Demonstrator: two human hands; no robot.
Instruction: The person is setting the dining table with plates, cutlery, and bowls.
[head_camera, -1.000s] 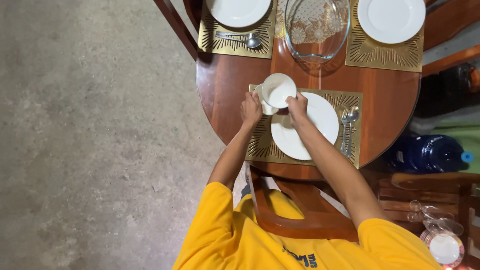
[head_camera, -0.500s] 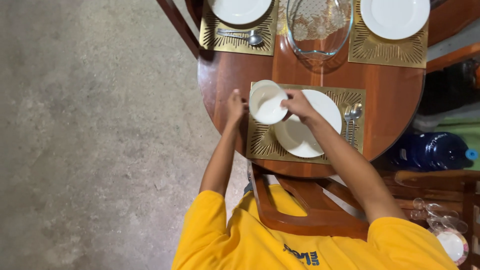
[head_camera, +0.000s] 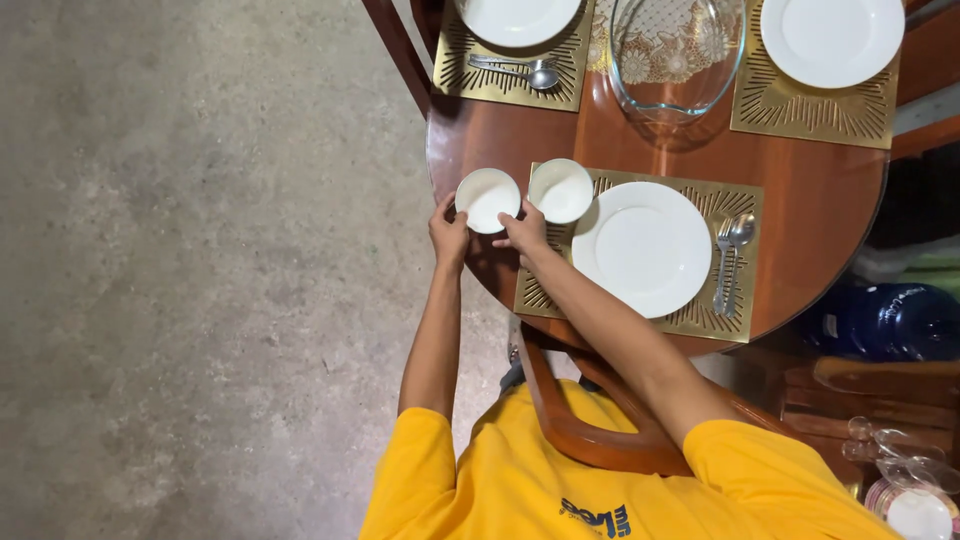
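The left hand clasps the 9 o'clock edge of a small white bowl, fingers curled on its rim. The right hand pinches the same bowl at its 4 o'clock edge, so both hands are closed on that 1 bowl. It sits on the bare wood of the table, right at the table's near-left edge and just off the gold placemat.

At 3 o'clock from this bowl, nearly touching it, a second white bowl rests on the placemat's top-left corner. Further toward 3 o'clock lies a large white plate, and beyond it a fork and spoon side by side on the mat's right strip.

Toward 12 o'clock stands a clear glass dish, flanked by 2 more plates: the left plate with cutlery below it, and the right plate, each on its own mat.

The step in hand looks like setting down the left bowl beside its twin. Whether it rests fully on the wood I cannot tell. The next move likely calls for easing both grips off without nudging it, since it lies close to the table's edge and could tip or slide off.
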